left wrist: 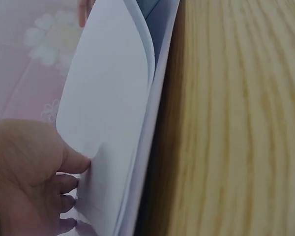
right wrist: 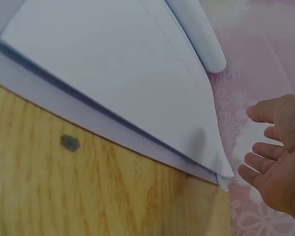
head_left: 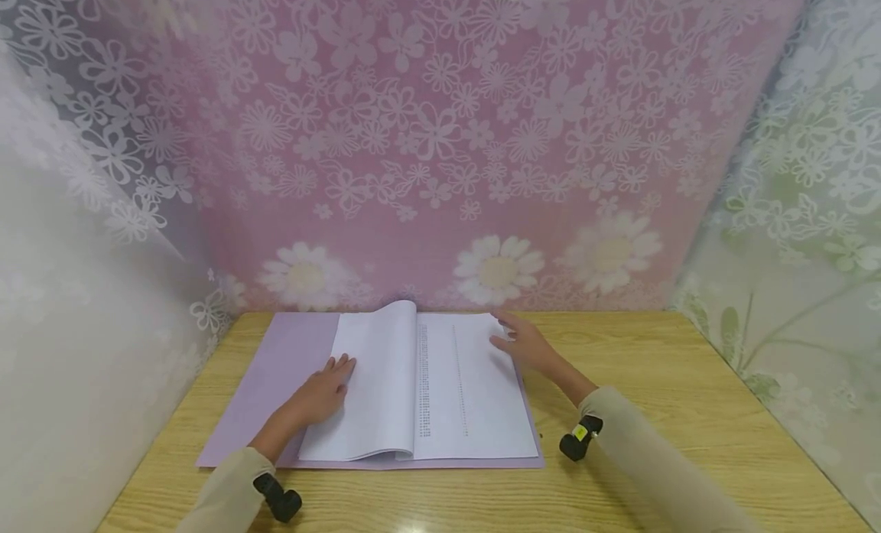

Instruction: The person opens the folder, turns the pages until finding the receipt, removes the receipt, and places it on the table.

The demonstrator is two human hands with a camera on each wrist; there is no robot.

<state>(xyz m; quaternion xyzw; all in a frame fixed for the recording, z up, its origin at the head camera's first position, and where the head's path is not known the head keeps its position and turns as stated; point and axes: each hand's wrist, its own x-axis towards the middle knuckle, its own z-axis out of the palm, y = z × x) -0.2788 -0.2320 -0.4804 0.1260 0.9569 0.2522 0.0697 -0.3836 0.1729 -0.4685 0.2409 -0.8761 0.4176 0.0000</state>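
Observation:
A lilac folder lies spread on the table with a stack of white pages in it, turned open. The left-hand pages bulge up in a curve near the spine. Printed columns run down the right-hand page. My left hand rests on the left-hand pages, its fingers extended and its thumb touching the paper in the left wrist view. Near the top right corner of the right-hand page is my right hand, fingers loosely extended; in the right wrist view it stands apart from the paper and holds nothing.
The wooden table ends at a pink flowered backdrop just behind the folder. Patterned sheets hang at both sides. A small dark spot marks the tabletop beside the folder. Each wrist carries a black camera.

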